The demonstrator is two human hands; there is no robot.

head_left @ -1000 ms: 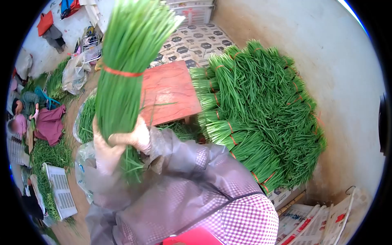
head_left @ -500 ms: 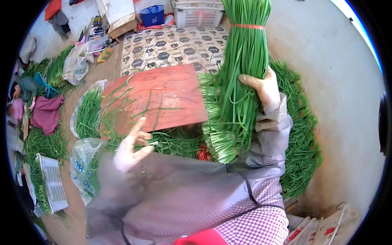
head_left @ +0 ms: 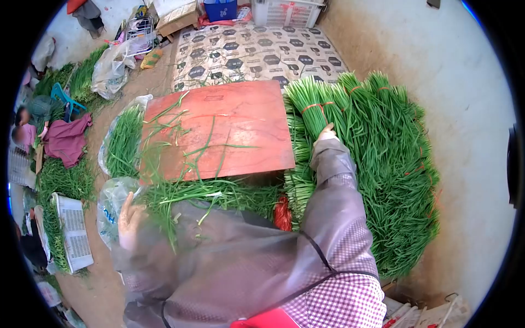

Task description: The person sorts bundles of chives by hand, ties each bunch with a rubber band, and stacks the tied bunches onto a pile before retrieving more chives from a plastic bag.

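My right hand [head_left: 326, 133] grips a bundle of green chives [head_left: 311, 105] tied with a red band. That bundle lies on top of a big pile of chives [head_left: 388, 164], its pale cut ends pointing to the far side; part of my hand is hidden by my sleeve. My left hand [head_left: 130, 217] is empty, slightly blurred, its fingers stretched upward beside a clear plastic bag [head_left: 112, 199]. Loose chives [head_left: 219, 194] lie across my lap apron, under the near edge of a red board [head_left: 240, 136] with scattered stalks on it.
A bag of chives [head_left: 123, 139] stands left of the board. Beyond it are a patterned floor mat [head_left: 257, 54], a white crate [head_left: 287, 13] and a blue basket [head_left: 220, 11]. A white basket [head_left: 74, 232] sits at left, near another person [head_left: 24, 131]. A wall bounds the right.
My right hand has brought the raised chive bundle down and forward onto the pile. My left hand has moved left, away from the board.
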